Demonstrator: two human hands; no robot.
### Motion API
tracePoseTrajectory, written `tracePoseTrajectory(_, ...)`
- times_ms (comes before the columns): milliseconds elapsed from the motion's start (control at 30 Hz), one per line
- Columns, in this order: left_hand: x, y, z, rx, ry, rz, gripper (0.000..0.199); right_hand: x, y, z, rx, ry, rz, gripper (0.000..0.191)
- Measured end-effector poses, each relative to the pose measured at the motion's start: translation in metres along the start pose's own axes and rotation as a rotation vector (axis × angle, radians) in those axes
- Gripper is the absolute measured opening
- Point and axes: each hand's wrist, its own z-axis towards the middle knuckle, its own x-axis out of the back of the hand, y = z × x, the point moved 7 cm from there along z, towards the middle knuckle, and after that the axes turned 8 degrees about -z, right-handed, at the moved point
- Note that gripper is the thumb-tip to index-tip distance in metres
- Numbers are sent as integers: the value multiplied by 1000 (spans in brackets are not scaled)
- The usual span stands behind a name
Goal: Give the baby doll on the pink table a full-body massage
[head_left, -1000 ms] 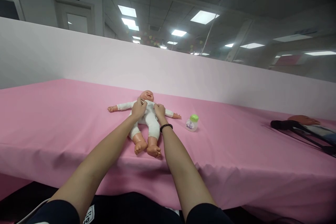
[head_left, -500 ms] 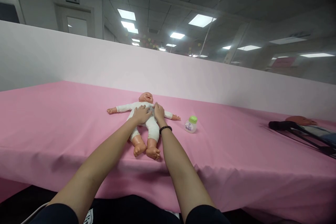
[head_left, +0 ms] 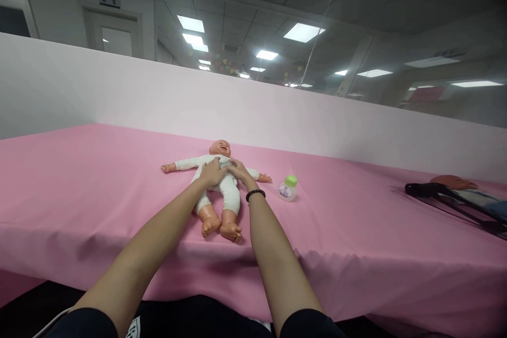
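A baby doll (head_left: 229, 195) in a white cloth suit lies on its back on the pink cover, head away from me, arms spread and bare feet toward me. My left hand (head_left: 213, 172) rests on its chest with the fingers stretched out. Beside it, my right hand (head_left: 240, 171) lies on the other side of the chest, fingers extended and the thumb side near my left hand. Both palms are hidden from view. To the right of the doll's arm stands a small clear bottle (head_left: 287, 190) with a green cap and a label.
A pink-covered table (head_left: 356, 211) stretches out to both sides, its front edge near my body. Behind it runs a low white wall (head_left: 178, 92) with glass above. At the far right lie a black frame-like object (head_left: 439, 203) and another doll (head_left: 453, 182), partly cut off.
My right hand has gone from a pinched pose near the upper chest to lying flatter across it, the wrist shifting slightly right. My left hand stays nearly in place.
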Motion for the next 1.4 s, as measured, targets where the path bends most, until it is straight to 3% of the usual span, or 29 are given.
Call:
tracePoseTrajectory(133,1,-2,0,37,13,-26,55,-3,-3,5,11,-72,-94,45)
tracePoseTrajectory(333,5,-2,-1,76,52,-33,47,-8,-7,13,-2,-82,-295,24)
tracePoseTrajectory(633,7,0,-4,64,57,-32,41,-8,-25,1,103,-95,-758,37)
tracePoseTrajectory(800,8,2,-2,31,72,-10,34,-5,-26,-5,165,-26,-655,42)
tracePoseTrajectory(933,7,5,-3,4,47,48,36,5,-20,-4,80,48,-531,47)
tracePoseTrajectory(1100,-1,1,1,19,-16,112,41,2,-5,-2,-110,-94,-282,32)
tracePoseTrajectory(1400,-2,-3,6,75,-47,126,50,-1,-7,2,-109,-74,-202,30)
